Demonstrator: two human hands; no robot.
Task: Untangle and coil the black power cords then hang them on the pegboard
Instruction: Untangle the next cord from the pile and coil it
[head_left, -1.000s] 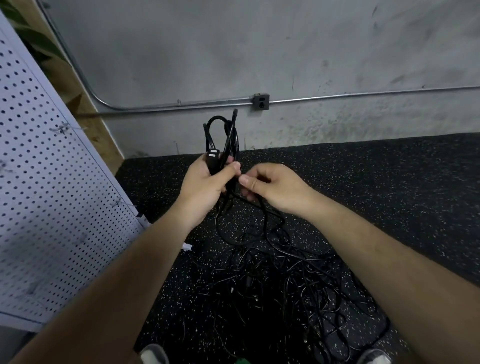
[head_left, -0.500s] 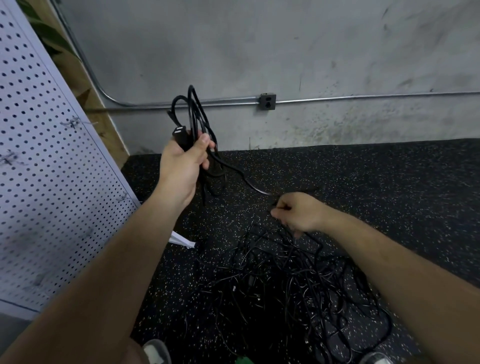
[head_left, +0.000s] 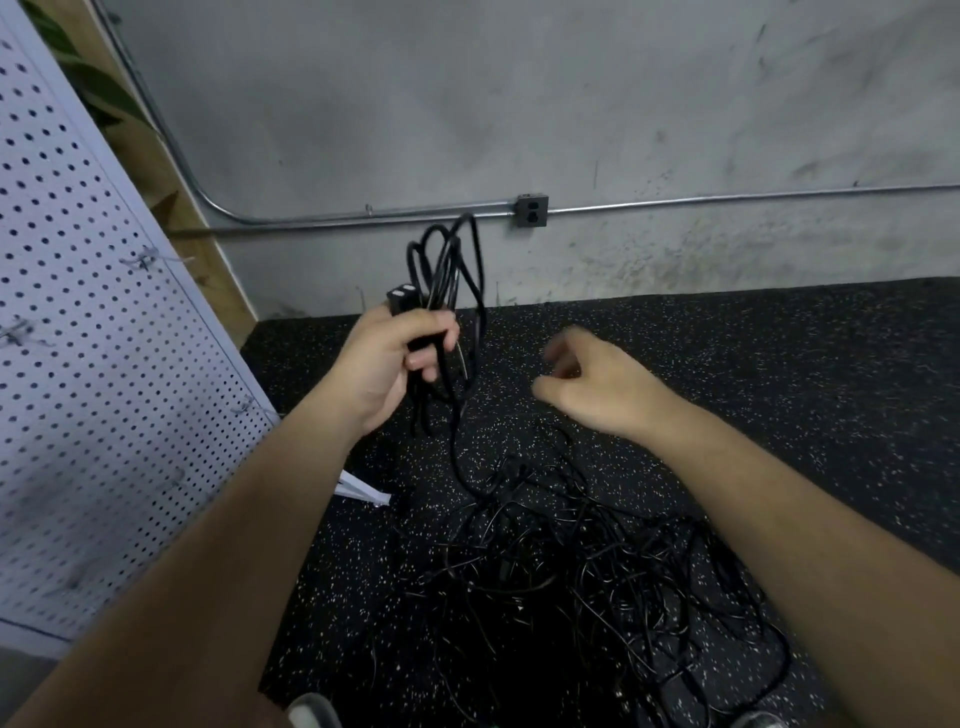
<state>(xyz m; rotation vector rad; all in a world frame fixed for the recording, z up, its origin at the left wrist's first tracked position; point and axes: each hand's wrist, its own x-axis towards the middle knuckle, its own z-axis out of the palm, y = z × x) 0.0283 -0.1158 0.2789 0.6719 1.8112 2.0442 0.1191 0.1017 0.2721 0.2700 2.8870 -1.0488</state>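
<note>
Above the speckled floor (head_left: 779, 364), raised in front of the grey wall (head_left: 519, 104), a coil (head_left: 447, 270) of black cord is gripped in the left hand (head_left: 384, 364). Its fingers (head_left: 426, 358) are curled tight around the gathered loops, which stick up above the fist and hang below it. A plug (head_left: 401, 299) stands up at the top of that fist. One strand (head_left: 456, 447) runs from the coil down to the tangle (head_left: 571, 571) of black cords lying on the floor between the two forearms.

The right hand (head_left: 597, 384) hovers to the right of the coil, apart from it and above the floor. It is blurred, but its fingers look loosely curled and seem to hold nothing.

On the left stands a white pegboard (head_left: 78, 364) with a few wire hooks (head_left: 143, 258) on it. A metal conduit (head_left: 727, 200) runs along the wall through an outlet (head_left: 532, 210), seen just up and right of the coil's top. Green leaves (head_left: 104, 93) show past the pegboard's upper edge. Two shoe tips (head_left: 311, 712) peek in at the bottom.
</note>
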